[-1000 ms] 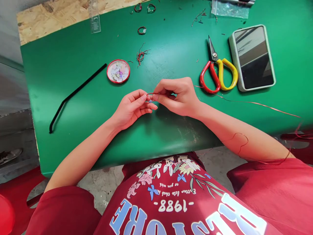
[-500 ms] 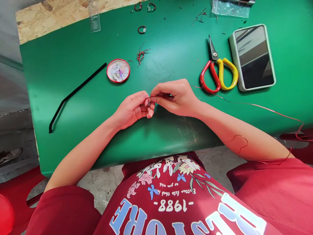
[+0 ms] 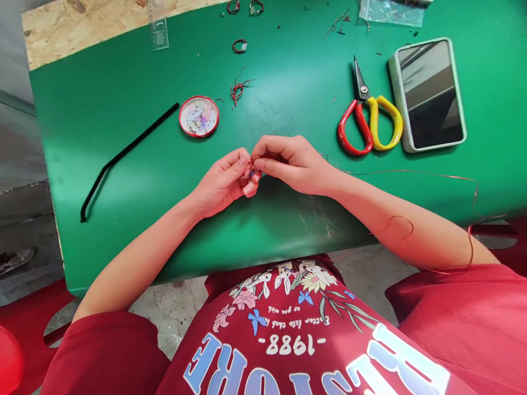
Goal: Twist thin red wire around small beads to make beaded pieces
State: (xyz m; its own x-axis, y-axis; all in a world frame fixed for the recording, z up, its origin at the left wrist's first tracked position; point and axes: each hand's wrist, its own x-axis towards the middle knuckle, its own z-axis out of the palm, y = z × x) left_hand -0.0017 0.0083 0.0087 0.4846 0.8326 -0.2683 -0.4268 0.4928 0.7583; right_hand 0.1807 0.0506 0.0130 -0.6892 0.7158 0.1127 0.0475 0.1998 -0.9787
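Note:
My left hand (image 3: 224, 184) is closed in a pinch near the table's front edge, holding a small piece of cord work with a tiny bluish bead (image 3: 252, 173) at the fingertips. Right against it, my right hand (image 3: 290, 163) pinches the thin red cord (image 3: 415, 171). That cord trails off to the right past my wrist and loops over my right forearm. The fingers hide most of the piece between them. Beyond my hands lies a small tangle of red and dark cord (image 3: 237, 92), beside a red-rimmed round lid (image 3: 181, 127) holding tiny beads.
Scissors (image 3: 364, 107) with red and yellow handles lie by a phone-like device (image 3: 431, 96). A bent black strip (image 3: 129, 153) rests at left. Farther back are a finished-looking cord ring (image 3: 239, 46), a clear ruler (image 3: 158, 27), a plastic bag (image 3: 391, 12) and cord scraps.
My right hand has drawn in closer to my left fingertips. The trailing red cord has shifted, its stretch at the right now lying nearer my arm. The tabletop items keep their places.

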